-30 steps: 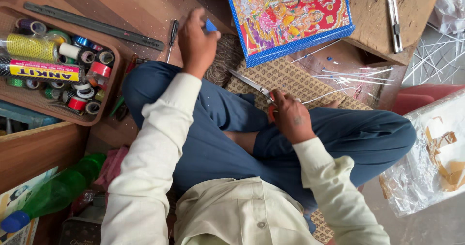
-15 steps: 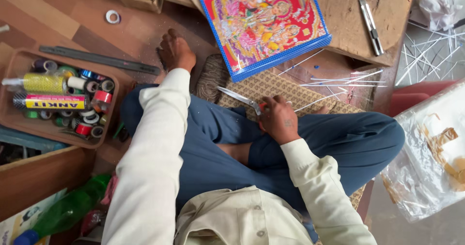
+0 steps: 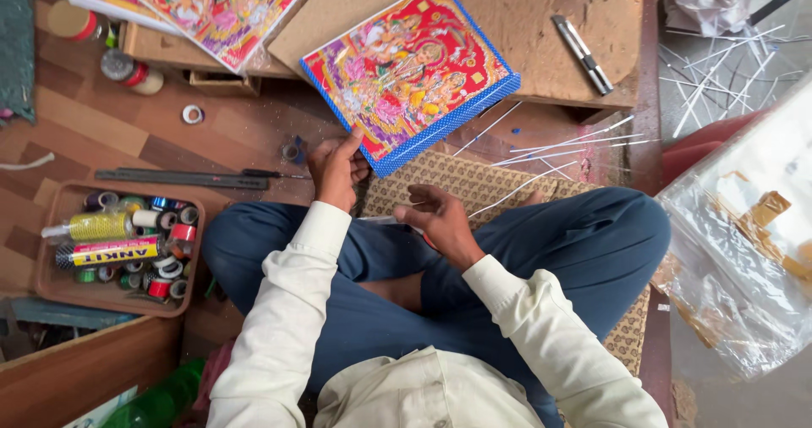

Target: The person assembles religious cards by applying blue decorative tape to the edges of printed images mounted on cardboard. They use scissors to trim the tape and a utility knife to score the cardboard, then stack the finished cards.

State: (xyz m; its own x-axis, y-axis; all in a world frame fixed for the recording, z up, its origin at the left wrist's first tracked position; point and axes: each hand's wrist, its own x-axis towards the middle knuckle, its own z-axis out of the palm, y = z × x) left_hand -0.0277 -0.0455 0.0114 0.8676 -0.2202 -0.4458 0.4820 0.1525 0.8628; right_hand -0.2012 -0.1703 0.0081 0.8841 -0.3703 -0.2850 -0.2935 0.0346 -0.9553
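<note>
A thin stick (image 3: 381, 219) was gripped in the right hand (image 3: 440, 222) above the crossed legs. The left hand (image 3: 337, 167), which half a second before was stretched out flat on the floor, was now closed on the near corner of the picture board (image 3: 410, 73), so it was brought back to the work. A knife (image 3: 582, 53) was left further away on the wooden board (image 3: 524, 5).

The floor (image 3: 127, 140) was wood-patterned in brown planks, lit by even daylight. A low board worktop (image 3: 541, 22) stood ahead. A woven patterned mat (image 3: 474, 183) lay beneath it. A brown tray (image 3: 51, 288) of tape rolls sat at left, with clear plastic sheeting (image 3: 744, 250) at right.
</note>
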